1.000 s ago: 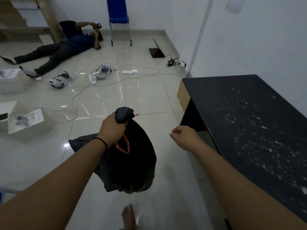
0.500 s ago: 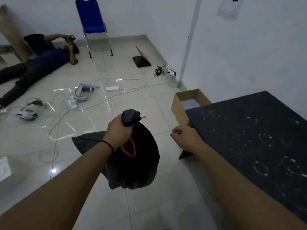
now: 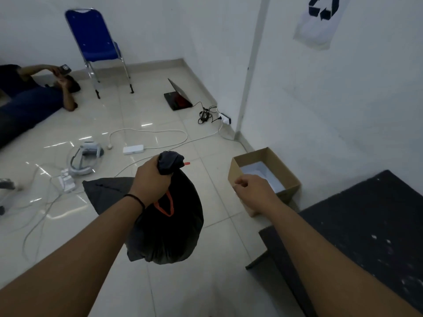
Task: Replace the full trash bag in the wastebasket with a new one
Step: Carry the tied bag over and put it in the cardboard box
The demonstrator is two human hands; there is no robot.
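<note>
My left hand [image 3: 152, 179] grips the twisted neck of a full black trash bag [image 3: 170, 229] with an orange drawstring; the bag hangs in the air above the tiled floor. A second flat piece of dark plastic [image 3: 107, 191] sticks out to the left behind my wrist. My right hand [image 3: 254, 189] is loosely curled with nothing in it, level with the near left corner of an open cardboard box [image 3: 283, 169] that stands on the floor by the wall and holds white paper. No wastebasket is in view.
A dark speckled table [image 3: 370, 227] fills the lower right. A blue chair [image 3: 96, 44], an open laptop [image 3: 178, 97], a power strip [image 3: 133, 149], cables and headsets [image 3: 85, 160] lie across the floor. A person [image 3: 32, 97] lies at far left. A recycling sign [image 3: 319, 19] hangs on the wall.
The view has swung right and moved forward: the cardboard box and the recycling sign have come into view. My left hand still holds the bag the same way; the right hand stays curled.
</note>
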